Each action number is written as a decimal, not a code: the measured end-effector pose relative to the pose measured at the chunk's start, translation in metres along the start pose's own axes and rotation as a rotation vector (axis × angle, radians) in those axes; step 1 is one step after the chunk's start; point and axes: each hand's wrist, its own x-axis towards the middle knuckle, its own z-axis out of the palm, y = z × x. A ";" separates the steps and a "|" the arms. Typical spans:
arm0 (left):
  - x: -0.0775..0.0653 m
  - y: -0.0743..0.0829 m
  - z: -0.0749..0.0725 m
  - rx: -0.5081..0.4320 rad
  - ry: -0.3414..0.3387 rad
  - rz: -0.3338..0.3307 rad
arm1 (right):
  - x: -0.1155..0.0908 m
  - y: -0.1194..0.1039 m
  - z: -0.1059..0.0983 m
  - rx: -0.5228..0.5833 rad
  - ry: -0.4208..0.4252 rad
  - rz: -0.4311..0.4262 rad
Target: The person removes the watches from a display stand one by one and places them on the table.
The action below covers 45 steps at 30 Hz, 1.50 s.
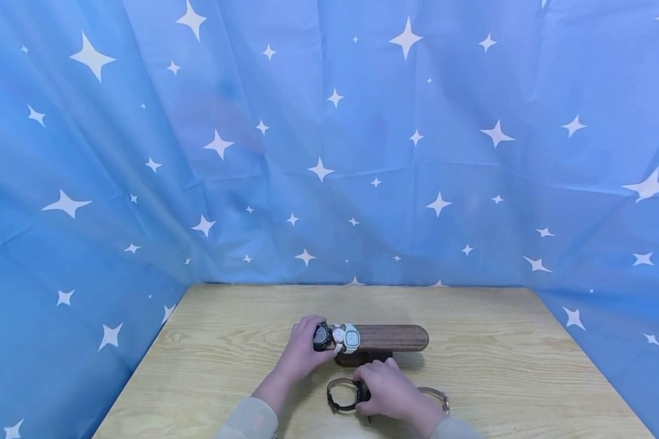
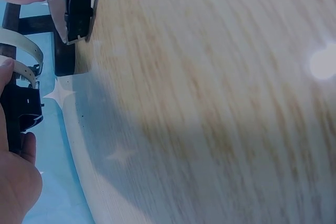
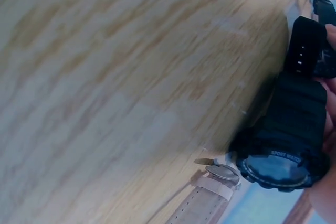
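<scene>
My left hand (image 1: 303, 347) grips a black watch (image 1: 322, 336) at the left end of a dark wooden watch stand (image 1: 392, 338). Beside it on the bar sit a small pale watch (image 1: 338, 334) and a white square-faced watch (image 1: 351, 338). Nearer the front, my right hand (image 1: 390, 390) pinches dark watch parts just above the table. In the right wrist view, a black sport watch (image 3: 278, 166) lies against that hand, its strap (image 3: 304, 51) reaching up by the fingers. A dark looped watch (image 1: 334, 404) touches or nearly touches the right fingertips.
A watch with a brownish strap (image 1: 436, 393) lies on the wooden table (image 1: 500, 353) to the right of my right hand, partly hidden by the wrist. Behind the table hangs a blue curtain (image 1: 362, 201) with white stars.
</scene>
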 end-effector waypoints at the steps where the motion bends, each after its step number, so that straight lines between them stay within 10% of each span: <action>1: 0.000 0.000 0.000 -0.002 -0.002 -0.004 | 0.000 0.000 0.000 -0.005 -0.006 0.000; 45: -0.001 -0.001 0.001 -0.006 0.021 0.026 | -0.005 0.030 -0.027 0.144 0.260 0.164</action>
